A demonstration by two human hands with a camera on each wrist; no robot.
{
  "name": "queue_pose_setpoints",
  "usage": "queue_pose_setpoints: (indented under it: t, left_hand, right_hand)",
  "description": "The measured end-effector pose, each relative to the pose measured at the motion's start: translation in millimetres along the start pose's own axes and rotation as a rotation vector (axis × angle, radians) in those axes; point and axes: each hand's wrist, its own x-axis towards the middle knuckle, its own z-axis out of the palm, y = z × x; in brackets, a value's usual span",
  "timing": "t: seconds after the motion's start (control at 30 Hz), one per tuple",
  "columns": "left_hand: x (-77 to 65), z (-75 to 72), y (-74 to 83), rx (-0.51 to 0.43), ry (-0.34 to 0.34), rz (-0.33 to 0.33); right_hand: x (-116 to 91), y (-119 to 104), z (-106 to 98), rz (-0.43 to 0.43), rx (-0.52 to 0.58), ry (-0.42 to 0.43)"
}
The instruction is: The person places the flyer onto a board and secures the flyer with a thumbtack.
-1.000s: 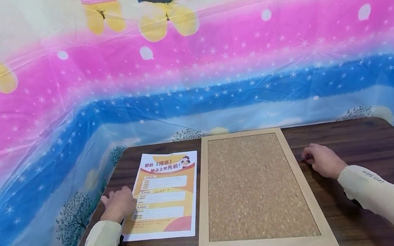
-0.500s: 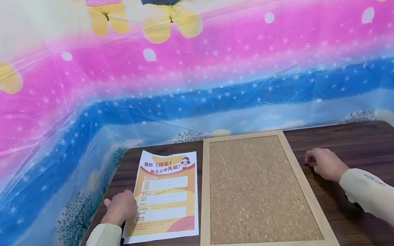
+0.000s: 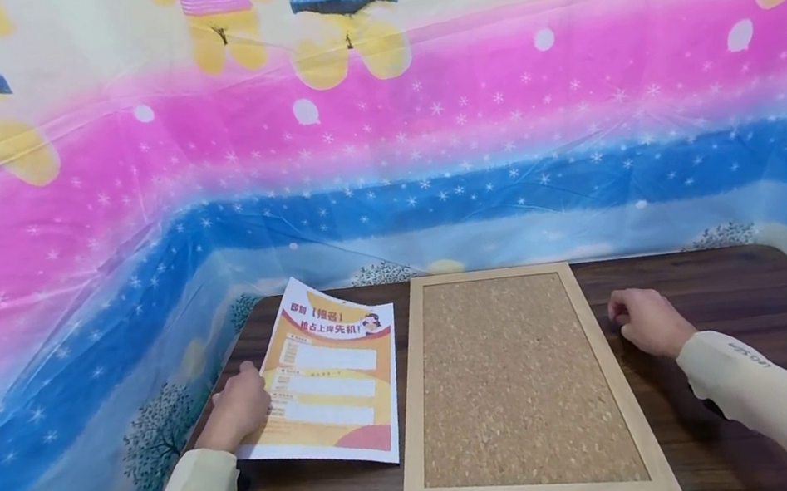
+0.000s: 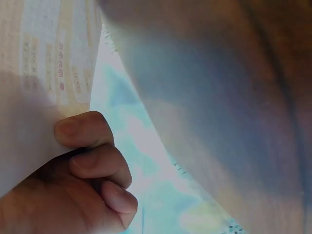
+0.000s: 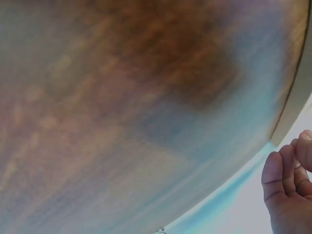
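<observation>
My left hand (image 3: 236, 406) grips the left edge of a printed poster (image 3: 328, 372), orange and white with several lines of Chinese characters. The poster's left side is raised and its sheet bows slightly. In the left wrist view, curled fingers (image 4: 85, 129) press at the paper (image 4: 29, 112), and the thumb is hidden. Right of the poster lies a cork board (image 3: 514, 379) with a pale wooden frame, flat on the table. My right hand (image 3: 649, 323) rests just beyond the frame's right side, fingers loosely curled, holding nothing; the right wrist view shows the same relaxed fingers (image 5: 273, 168).
Under everything is a dark wood-grain table (image 3: 725, 291) with rounded far corners. A colourful printed cloth (image 3: 460, 127) in pink and blue hangs behind the table and along both sides.
My left hand has closed on the poster's edge and lifted that side off the table, tilting the sheet. The right hand stays beside the board. The head view has shifted slightly.
</observation>
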Motion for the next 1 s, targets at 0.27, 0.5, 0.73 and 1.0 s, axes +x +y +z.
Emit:
queue_pose_setpoints:
  t: [0.27, 0.5, 0.73, 1.0]
  left_hand:
    - [-3.3, -17.1, 6.2, -0.058, 0.034, 0.043]
    - [-10.6, -26.4, 24.2, -0.072, 0.077, 0.058]
    - [-10.3, -14.8, 53.6, -0.065, 0.090, 0.094]
    - [-8.8, -0.6, 77.5, -0.095, 0.080, 0.126]
  right_hand:
    - [1, -6, -11, 0.015, 0.029, 0.020]
    - [1, -11, -16, 0.033, 0.034, 0.024]
    - [2, -17, -19, 0.035, 0.039, 0.031]
    - [3, -25, -23, 0.009, 0.031, 0.055]
